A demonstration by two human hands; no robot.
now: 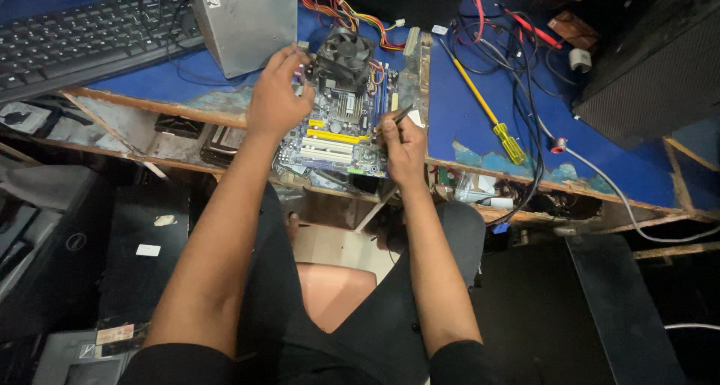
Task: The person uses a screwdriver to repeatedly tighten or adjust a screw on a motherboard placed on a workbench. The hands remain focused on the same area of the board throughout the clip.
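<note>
A computer motherboard (335,133) with yellow and white slots lies at the front edge of the blue bench (450,107). A black cooling fan (344,52) sits on its far part. My left hand (275,96) rests on the board's left edge, fingers curled beside the fan. My right hand (403,143) is at the board's right side and pinches a thin dark tool (398,117) whose tip points at the board.
A grey metal power supply box (244,21) with coloured wires (337,6) stands behind the board. A black keyboard (82,28) lies far left. A yellow-handled screwdriver (491,118) and tangled cables (517,47) lie to the right. A dark speaker-like box (652,70) stands far right.
</note>
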